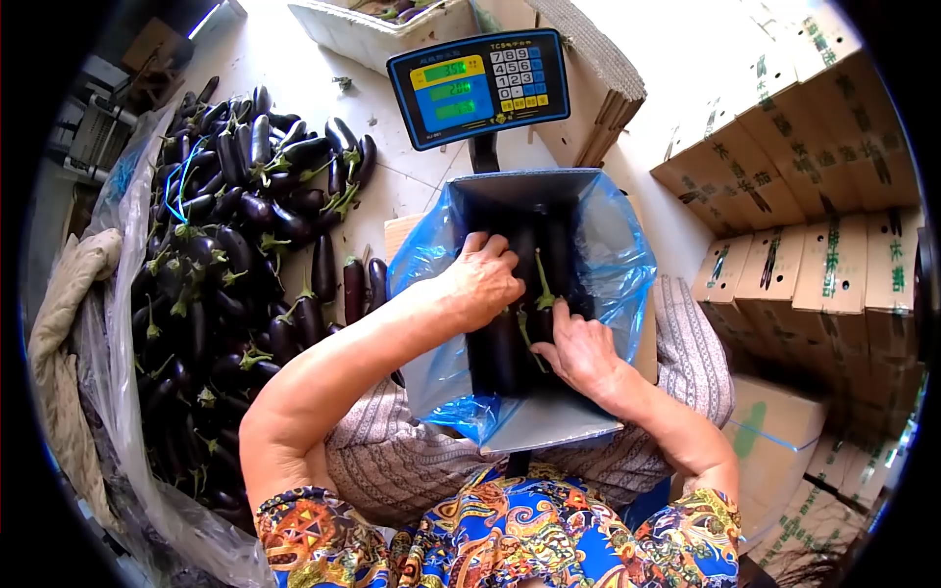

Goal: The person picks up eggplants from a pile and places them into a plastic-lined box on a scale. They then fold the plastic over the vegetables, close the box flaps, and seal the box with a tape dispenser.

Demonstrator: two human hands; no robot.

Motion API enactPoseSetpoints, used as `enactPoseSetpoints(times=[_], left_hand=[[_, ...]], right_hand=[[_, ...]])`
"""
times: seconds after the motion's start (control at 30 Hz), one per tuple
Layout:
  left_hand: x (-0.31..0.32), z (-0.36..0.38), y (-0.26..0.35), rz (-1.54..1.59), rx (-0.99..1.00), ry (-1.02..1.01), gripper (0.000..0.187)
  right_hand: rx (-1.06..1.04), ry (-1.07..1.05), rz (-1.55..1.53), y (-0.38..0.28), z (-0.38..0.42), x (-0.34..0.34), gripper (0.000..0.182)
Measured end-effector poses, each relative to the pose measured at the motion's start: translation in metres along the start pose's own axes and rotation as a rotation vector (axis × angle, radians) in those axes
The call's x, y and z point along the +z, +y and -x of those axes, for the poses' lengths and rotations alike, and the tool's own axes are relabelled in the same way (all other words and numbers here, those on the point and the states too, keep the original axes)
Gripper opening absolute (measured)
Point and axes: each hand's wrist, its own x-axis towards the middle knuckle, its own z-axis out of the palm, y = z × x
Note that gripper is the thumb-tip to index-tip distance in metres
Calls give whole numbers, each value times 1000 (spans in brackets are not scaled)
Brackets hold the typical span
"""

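Note:
A box [554,416] lined with a blue plastic bag [622,250] stands between my knees, with dark purple eggplants [495,353] lying lengthwise in it. My left hand [485,279] reaches in from the left, its fingers curled down over an eggplant; the fingertips are hidden. On the right, my right hand [586,348] rests on the eggplants beside a green stem [543,284], thumb and forefinger apart. Behind the box, a scale display [480,86] shows lit green digits.
A large heap of eggplants [230,255] covers the floor at left, bordered by clear plastic sheeting [118,323]. Stacked cardboard boxes [818,255] line the right side. A white foam box [382,29] and flattened cardboard [588,108] stand beyond the scale.

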Motion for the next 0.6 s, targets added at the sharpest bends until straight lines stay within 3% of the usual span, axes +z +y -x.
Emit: enactPoseSetpoints(times=[0.1, 0.2, 0.3, 0.33, 0.5, 0.6], left_hand=[[-30, 9, 10, 55, 64, 266, 28], [-50, 25, 16, 257, 120, 300, 28], [-44, 43, 9, 339, 63, 273, 28], [-44, 50, 4, 372, 33, 311, 26], [-45, 73, -25, 447, -265, 624, 23], [-41, 82, -36, 552, -457, 582, 17]], right_hand=[[-12, 129, -40, -9, 11, -30, 71], [-96, 371, -146, 5, 13, -51, 52], [-5, 491, -199, 19, 5, -75, 46], [77, 442, -231, 21, 4, -84, 44], [68, 564, -289, 42, -2, -94, 42], [70, 567, -285, 43, -3, -99, 42]])
